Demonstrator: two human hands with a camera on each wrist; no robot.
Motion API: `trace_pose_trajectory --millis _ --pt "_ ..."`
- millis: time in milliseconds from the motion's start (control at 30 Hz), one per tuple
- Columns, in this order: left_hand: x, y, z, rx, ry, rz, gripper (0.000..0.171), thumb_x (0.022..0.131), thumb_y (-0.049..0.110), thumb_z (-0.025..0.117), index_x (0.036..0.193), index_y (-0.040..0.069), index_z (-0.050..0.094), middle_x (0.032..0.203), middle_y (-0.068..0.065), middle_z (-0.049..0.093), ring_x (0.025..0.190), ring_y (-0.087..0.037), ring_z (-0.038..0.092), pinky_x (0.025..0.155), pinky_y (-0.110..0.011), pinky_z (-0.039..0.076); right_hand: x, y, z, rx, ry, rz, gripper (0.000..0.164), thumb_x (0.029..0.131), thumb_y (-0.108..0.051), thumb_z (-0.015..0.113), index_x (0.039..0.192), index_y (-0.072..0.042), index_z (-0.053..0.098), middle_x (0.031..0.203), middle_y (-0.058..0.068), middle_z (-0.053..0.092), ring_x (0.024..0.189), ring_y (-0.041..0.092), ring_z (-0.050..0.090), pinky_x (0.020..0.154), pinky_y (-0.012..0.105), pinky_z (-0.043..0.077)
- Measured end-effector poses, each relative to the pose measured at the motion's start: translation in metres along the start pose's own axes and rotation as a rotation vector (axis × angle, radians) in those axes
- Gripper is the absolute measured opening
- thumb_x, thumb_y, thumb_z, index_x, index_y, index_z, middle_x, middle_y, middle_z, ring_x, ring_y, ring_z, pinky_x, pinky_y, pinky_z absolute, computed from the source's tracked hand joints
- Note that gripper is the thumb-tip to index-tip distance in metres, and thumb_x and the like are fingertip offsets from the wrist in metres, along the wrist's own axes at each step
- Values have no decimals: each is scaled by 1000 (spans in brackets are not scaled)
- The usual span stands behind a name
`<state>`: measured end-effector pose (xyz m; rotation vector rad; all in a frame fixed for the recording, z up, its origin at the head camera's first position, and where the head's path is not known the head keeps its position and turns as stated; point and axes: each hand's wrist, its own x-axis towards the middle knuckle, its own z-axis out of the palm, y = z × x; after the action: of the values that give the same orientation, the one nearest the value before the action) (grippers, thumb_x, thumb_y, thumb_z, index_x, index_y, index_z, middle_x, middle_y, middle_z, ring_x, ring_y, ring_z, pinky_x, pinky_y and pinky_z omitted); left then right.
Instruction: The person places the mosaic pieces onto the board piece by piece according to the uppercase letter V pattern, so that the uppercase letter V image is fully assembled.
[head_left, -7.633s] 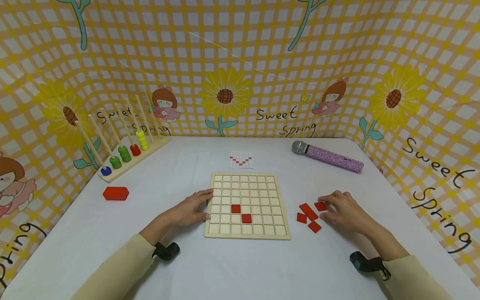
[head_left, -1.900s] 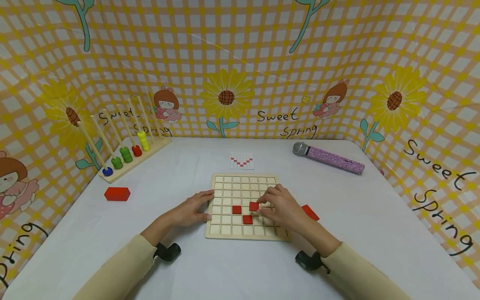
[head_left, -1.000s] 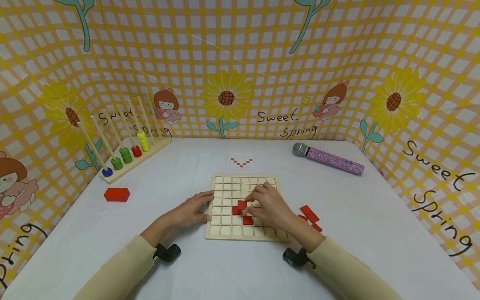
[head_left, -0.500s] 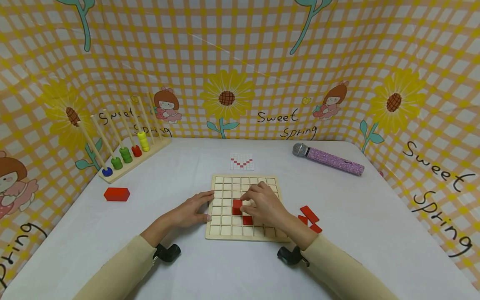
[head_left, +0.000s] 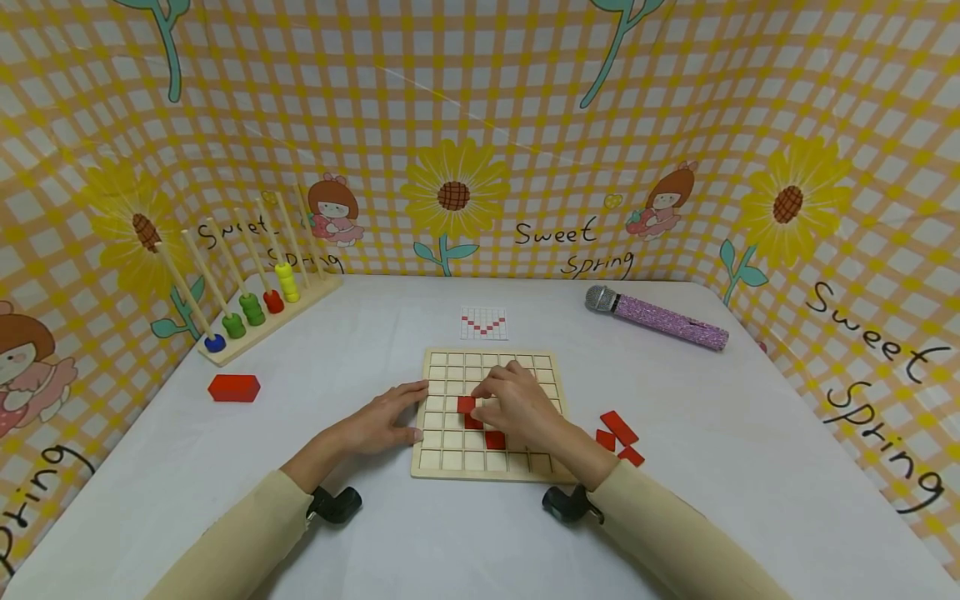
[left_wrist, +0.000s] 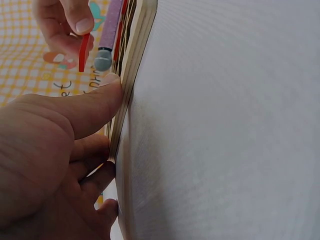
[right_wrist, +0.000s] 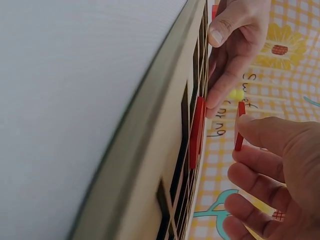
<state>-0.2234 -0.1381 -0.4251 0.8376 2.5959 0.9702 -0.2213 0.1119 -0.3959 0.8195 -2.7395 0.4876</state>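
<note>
A wooden grid board (head_left: pixel 453 460) lies flat on the white table. Along its left edge rests my left hand (head_left: pixel 375 423), thumb and fingertips touching the side. My right hand (head_left: pixel 519 408) pinches a square red tile (head_left: pixel 466 404) between thumb and fingers above the board. In the right wrist view the pinched tile (right_wrist: pixel 240 126) is raised off the grid. One red tile (head_left: pixel 473 422) sits in a cell just below it, partly covered. Another red tile (head_left: pixel 495 440) lies one row nearer and one column to the right, partly behind the right hand.
Right of the board lie loose red tiles (head_left: pixel 606 439) and a longer red piece (head_left: pixel 619 428). A pattern card (head_left: pixel 483 323) is behind the board. A glittery microphone (head_left: pixel 667 322) lies back right. At left are a red block (head_left: pixel 234 388) and a bead-peg stand (head_left: pixel 300 304).
Since the earliest frame, my right hand has picked a square tile from the loose pieces and carried it left over the board. Lately it moved further left. My left hand stays at the edge.
</note>
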Motion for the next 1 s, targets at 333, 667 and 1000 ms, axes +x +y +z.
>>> trace_pose_trajectory --millis 333,667,1000 --pt "0 -1 0 10 -2 10 67 90 19 64 144 -3 32 156 -15 24 144 -37 20 112 -59 21 7 -4 4 25 -55 56 19 77 -25 76 93 -13 75 89 -3 66 82 15 45 72 27 38" --pt "1 -2 1 10 -2 14 67 90 20 63 144 -3 32 156 -15 24 144 -38 20 112 -59 20 13 -3 9 12 -82 52 20 78 -26 76 93 -13 74 87 -2 65 80 15 44 73 27 36" --pt "0 -3 1 1 2 8 67 90 21 64 144 -2 33 156 -15 24 144 -38 19 112 -60 20 15 -3 13 8 -89 40 22 79 -28 75 94 -12 74 89 -2 65 80 16 45 72 26 36"
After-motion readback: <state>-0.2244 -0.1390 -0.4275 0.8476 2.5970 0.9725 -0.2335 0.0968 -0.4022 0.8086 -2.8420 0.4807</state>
